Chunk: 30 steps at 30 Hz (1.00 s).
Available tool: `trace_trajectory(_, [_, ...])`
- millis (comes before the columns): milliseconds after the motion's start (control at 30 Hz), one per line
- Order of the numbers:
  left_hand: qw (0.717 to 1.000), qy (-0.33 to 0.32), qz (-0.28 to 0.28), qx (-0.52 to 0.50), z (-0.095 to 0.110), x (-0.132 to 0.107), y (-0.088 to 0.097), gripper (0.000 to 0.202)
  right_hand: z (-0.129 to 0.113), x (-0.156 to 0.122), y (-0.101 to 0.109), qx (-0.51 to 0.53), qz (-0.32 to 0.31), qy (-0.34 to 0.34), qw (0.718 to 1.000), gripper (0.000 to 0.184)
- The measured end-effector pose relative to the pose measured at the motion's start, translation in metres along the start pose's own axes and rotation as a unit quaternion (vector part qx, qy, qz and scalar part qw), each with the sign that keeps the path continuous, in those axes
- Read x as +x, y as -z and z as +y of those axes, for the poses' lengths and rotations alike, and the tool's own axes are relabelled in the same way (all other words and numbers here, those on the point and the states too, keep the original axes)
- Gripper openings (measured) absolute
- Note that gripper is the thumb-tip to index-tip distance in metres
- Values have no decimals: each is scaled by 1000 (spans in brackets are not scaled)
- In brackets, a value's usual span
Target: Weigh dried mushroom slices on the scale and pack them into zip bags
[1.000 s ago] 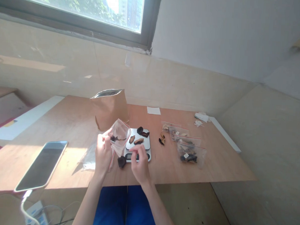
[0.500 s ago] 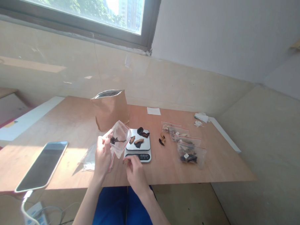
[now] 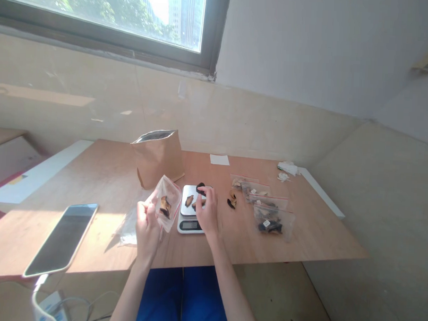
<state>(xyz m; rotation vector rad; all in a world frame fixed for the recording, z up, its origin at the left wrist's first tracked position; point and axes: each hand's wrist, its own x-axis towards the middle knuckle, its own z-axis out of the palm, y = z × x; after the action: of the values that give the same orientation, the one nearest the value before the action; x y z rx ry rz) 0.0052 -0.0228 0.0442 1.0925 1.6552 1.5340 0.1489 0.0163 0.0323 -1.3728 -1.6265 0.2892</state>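
Note:
My left hand (image 3: pixel 147 226) is shut on the edge of a clear zip bag (image 3: pixel 168 203), which stands tilted just above the table and holds tan and dark dried pieces. My right hand (image 3: pixel 208 211) rests over the platform of a digital kitchen scale (image 3: pixel 190 224), its fingers among the pieces there. A dark dried piece (image 3: pixel 200 188) and a tan dried piece (image 3: pixel 188 200) lie on the platform, partly near my fingers. Any other pieces under my right hand are mostly hidden.
A kraft paper bag (image 3: pixel 157 162) stands behind the scale. Several filled zip bags (image 3: pixel 268 215) and loose dried pieces (image 3: pixel 231 200) lie to the right. A phone (image 3: pixel 61 239) with a cable lies at left, beside a crumpled plastic bag (image 3: pixel 127 232).
My right hand has moved from in front of the scale onto its platform. The zip bag now shows tan and dark pieces and stands more upright. The dark piece on the table is gone.

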Motion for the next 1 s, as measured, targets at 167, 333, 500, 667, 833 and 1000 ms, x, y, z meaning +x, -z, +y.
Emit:
trace_trajectory(167, [1000, 7, -9, -18, 1, -1, 2, 30, 32, -4, -22, -153, -169, 99, 969, 32])
trace_trajectory(333, [999, 28, -21, -35, 1, -1, 0, 28, 33, 0, -24, -229, -175, 131, 949, 14])
trace_trajectory(500, [999, 7, -20, -32, -2, -3, -1, 30, 39, -2, -15, -191, -149, 118, 963, 17])
trace_trajectory(667, [999, -1, -31, -33, -4, -6, -5, 31, 14, 11, -7, 55, -50, -34, 997, 32])
trace_trajectory(833, [999, 3, -45, -29, 0, -10, -12, 31, -50, 30, 0, 186, -41, -10, 982, 34])
trace_trajectory(1000, [999, 30, -13, -32, -1, -5, -6, 35, -41, 43, -1, 68, -36, 41, 996, 29])
